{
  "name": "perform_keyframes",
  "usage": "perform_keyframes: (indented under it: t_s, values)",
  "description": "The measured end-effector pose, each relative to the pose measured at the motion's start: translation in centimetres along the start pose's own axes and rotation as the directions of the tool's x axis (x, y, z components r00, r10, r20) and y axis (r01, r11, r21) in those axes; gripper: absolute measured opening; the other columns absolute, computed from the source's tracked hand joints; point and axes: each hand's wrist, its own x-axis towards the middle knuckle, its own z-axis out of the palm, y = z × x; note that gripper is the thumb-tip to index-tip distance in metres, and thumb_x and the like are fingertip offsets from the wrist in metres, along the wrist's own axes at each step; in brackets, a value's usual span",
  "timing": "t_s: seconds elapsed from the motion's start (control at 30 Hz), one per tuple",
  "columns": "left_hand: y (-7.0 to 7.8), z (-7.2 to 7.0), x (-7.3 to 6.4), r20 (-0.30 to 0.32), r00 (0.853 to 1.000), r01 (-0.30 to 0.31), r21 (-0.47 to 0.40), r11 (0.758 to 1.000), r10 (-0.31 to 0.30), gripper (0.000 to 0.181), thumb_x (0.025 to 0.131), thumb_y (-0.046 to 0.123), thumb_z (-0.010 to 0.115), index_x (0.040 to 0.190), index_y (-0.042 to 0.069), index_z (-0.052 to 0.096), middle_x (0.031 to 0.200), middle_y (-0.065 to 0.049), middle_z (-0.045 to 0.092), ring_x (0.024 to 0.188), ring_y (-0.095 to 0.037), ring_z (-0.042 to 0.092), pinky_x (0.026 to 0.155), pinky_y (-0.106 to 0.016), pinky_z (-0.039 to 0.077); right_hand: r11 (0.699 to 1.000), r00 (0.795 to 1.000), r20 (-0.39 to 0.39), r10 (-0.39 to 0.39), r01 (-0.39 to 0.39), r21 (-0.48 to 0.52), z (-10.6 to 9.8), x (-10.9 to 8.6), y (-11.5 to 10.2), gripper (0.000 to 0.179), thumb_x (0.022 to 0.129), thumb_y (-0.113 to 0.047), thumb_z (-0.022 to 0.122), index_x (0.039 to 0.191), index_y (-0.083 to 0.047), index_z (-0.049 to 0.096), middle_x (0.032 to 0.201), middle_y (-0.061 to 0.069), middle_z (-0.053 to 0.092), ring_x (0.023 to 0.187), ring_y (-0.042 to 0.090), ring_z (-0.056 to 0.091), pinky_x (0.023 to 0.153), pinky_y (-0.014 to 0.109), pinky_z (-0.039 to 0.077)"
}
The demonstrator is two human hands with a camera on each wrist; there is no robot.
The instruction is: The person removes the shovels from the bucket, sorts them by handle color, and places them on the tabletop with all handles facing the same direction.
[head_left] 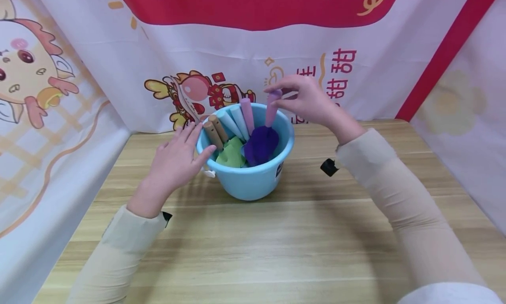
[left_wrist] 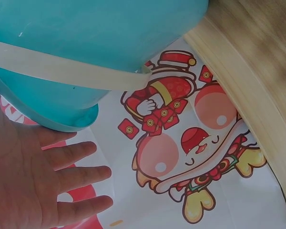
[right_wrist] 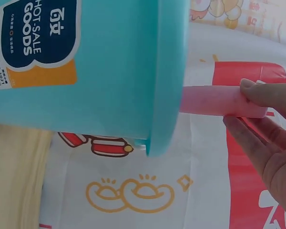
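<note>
while the left hand (head_left: pixel 175 157) spreads its fingers by the blue bucket (head_left: pixel 253 181), the right hand (head_left: pixel 304 97) pinches the purple scoop (head_left: pixel 262 145) inside by its pink handle (head_left: pixel 270 116), likely the surest hold on seemingly light, stiff plastic.

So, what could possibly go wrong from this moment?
The right grip pinches the pink handle near its end, so it might slip. The purple part below sits close to the green piece and could catch on it. The left grip lies open against the bucket; a hard pull may tip it.
</note>
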Motion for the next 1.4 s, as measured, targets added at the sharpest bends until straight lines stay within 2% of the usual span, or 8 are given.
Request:
perform_keyframes:
  t_s: [0.27, 0.53, 0.73, 0.93, 1.1, 1.2, 1.27, 1.4]
  values:
    - [-0.2, 0.1, 0.1, -0.001, 1.000, 0.001, 0.007, 1.000, -0.001, 0.090, 0.101, 0.073, 0.026, 0.166, 0.013, 0.012, 0.170, -0.017, 0.011, 0.154, -0.046, 0.006, 0.111, -0.077, 0.022, 0.999, 0.996, -0.067, -0.054, 0.054, 0.001, -0.7, -0.2, -0.2, 0.034, 0.093, -0.004, 0.076, 0.127, -0.005, 0.072, 0.119, 0.009, 0.070, 0.111, 0.020, 0.066, 0.097, 0.036, 0.056]
    - [-0.3, 0.2, 0.1, -0.006, 1.000, -0.003, 0.006, 1.000, 0.003, 0.092, 0.100, 0.075, 0.024, 0.166, 0.012, 0.013, 0.170, -0.018, 0.013, 0.154, -0.047, 0.007, 0.110, -0.077, 0.023, 0.999, 0.983, -0.179, -0.042, 0.045, 0.011, -1.6, -0.7, -0.9, 0.033, 0.094, -0.007, 0.075, 0.126, -0.005, 0.073, 0.118, 0.008, 0.072, 0.105, 0.016, 0.065, 0.093, 0.027, 0.055]
    - [-0.3, 0.2, 0.1, -0.010, 1.000, -0.005, -0.003, 1.000, 0.005, 0.091, 0.100, 0.074, 0.026, 0.166, 0.012, 0.012, 0.170, -0.018, 0.012, 0.154, -0.046, 0.007, 0.110, -0.077, 0.022, 1.000, 0.976, -0.218, 0.021, -0.016, 0.026, -2.4, -0.8, -1.2, 0.035, 0.095, -0.011, 0.075, 0.130, -0.009, 0.072, 0.124, 0.006, 0.069, 0.109, 0.017, 0.065, 0.093, 0.026, 0.055]
    - [-0.3, 0.2, 0.0, -0.008, 1.000, -0.004, -0.007, 1.000, 0.004, 0.090, 0.101, 0.072, 0.027, 0.166, 0.012, 0.012, 0.170, -0.019, 0.011, 0.154, -0.046, 0.005, 0.110, -0.077, 0.021, 0.998, 0.952, -0.305, 0.029, -0.009, 0.067, -3.1, -0.9, -1.2, 0.036, 0.093, -0.010, 0.076, 0.129, -0.006, 0.071, 0.123, 0.008, 0.070, 0.106, 0.016, 0.067, 0.093, 0.025, 0.055]
    - [-0.3, 0.3, 0.0, -0.018, 1.000, -0.006, -0.005, 1.000, 0.006, 0.089, 0.102, 0.071, 0.028, 0.166, 0.011, 0.013, 0.170, -0.019, 0.010, 0.154, -0.046, 0.005, 0.110, -0.078, 0.021, 0.988, 0.927, -0.374, -0.014, 0.070, 0.136, -3.6, -1.0, -0.9, 0.034, 0.092, -0.001, 0.075, 0.125, 0.000, 0.072, 0.119, 0.009, 0.072, 0.101, 0.013, 0.068, 0.089, 0.022, 0.056]
    - [-0.4, 0.4, 0.0, -0.028, 1.000, -0.007, -0.003, 1.000, 0.007, 0.089, 0.102, 0.071, 0.029, 0.166, 0.011, 0.013, 0.170, -0.019, 0.009, 0.154, -0.046, 0.004, 0.109, -0.078, 0.021, 0.978, 0.914, -0.400, -0.059, 0.134, 0.161, -3.9, -1.0, -0.5, 0.032, 0.092, 0.002, 0.074, 0.124, 0.002, 0.072, 0.119, 0.010, 0.073, 0.100, 0.015, 0.069, 0.089, 0.024, 0.056]
    - [-0.3, 0.4, 0.0, -0.032, 0.999, -0.007, -0.001, 1.000, 0.007, 0.089, 0.101, 0.071, 0.029, 0.166, 0.011, 0.013, 0.170, -0.019, 0.010, 0.154, -0.046, 0.004, 0.109, -0.079, 0.021, 0.969, 0.908, -0.416, -0.059, 0.151, 0.193, -4.1, -1.1, -0.3, 0.031, 0.093, 0.002, 0.073, 0.124, 0.003, 0.072, 0.119, 0.010, 0.073, 0.100, 0.017, 0.069, 0.090, 0.024, 0.056]
    - [-0.1, 0.3, 0.0, -0.032, 0.999, -0.007, 0.007, 1.000, 0.007, 0.089, 0.101, 0.071, 0.029, 0.166, 0.011, 0.014, 0.170, -0.019, 0.010, 0.154, -0.046, 0.004, 0.109, -0.079, 0.021, 0.947, 0.895, -0.446, 0.029, 0.118, 0.298, -4.5, -1.3, 0.1, 0.031, 0.092, 0.001, 0.074, 0.123, 0.000, 0.073, 0.118, 0.008, 0.072, 0.101, 0.019, 0.069, 0.090, 0.024, 0.056]
